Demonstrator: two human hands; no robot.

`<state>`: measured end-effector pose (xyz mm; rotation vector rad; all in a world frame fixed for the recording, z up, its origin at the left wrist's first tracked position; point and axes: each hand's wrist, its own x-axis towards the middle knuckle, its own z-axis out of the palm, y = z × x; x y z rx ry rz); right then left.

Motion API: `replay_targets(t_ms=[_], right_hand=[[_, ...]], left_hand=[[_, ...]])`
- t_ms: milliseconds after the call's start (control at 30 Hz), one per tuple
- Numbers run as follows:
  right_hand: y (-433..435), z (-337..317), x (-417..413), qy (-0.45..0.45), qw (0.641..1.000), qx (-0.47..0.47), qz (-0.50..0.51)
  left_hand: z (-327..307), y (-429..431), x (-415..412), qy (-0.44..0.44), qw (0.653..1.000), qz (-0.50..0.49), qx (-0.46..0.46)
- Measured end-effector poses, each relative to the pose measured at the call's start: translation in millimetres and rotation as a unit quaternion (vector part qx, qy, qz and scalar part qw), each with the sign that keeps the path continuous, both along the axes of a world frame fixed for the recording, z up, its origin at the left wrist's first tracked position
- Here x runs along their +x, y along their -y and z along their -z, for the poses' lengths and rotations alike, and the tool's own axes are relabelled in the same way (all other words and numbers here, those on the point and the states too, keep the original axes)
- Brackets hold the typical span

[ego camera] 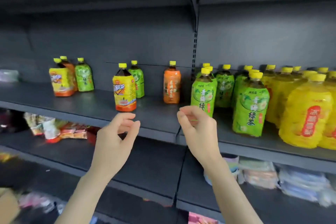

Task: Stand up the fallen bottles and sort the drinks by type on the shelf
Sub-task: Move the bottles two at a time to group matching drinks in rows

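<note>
Left hand (119, 132) and right hand (197, 125) raised before shelf (91, 109) edge, fingers loosely curled, both empty. Yellow-label bottle (124, 90) upright just beyond left hand; orange bottle (171, 83) upright mid-shelf. Green tea bottles (250, 107) grouped right, yellow bottles (305, 114) beside them.

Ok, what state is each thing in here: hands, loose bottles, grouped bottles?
Left hand: empty, fingers curled.
Right hand: empty, fingers curled.
Yellow bottle: upright.
Orange bottle: upright, alone.
Green bottles: upright, grouped.
Large yellow bottles: upright, grouped.
</note>
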<state>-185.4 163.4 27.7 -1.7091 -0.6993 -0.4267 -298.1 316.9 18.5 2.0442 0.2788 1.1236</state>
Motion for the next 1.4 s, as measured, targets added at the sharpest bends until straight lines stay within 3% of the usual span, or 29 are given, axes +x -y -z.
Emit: replay_targets(t_ms=[300, 767, 900, 1100, 1267, 1400], right_hand=[[-128, -14, 18, 0.004, 1.000, 0.003, -0.013], [-301, -4, 132, -0.017, 0.999, -0.002, 0.048], [-328, 2, 150, -0.060, 0.996, 0.027, 0.055], [-362, 8, 157, -0.212, 0.971, 0.114, -0.001], [-397, 12, 150, -0.182, 0.971, 0.146, 0.059], [-426, 15, 139, -0.169, 0.968, 0.172, 0.072]], left_hand=[[-13, -126, 23, 0.030, 0.999, 0.003, -0.012], [4, -296, 152, 0.010, 0.995, 0.057, -0.087], [9, -320, 184, -0.024, 0.987, 0.123, -0.102], [15, -355, 218, -0.089, 0.950, 0.277, -0.116], [15, -374, 227, -0.107, 0.902, 0.393, -0.142], [18, -393, 220, -0.086, 0.882, 0.432, -0.170]])
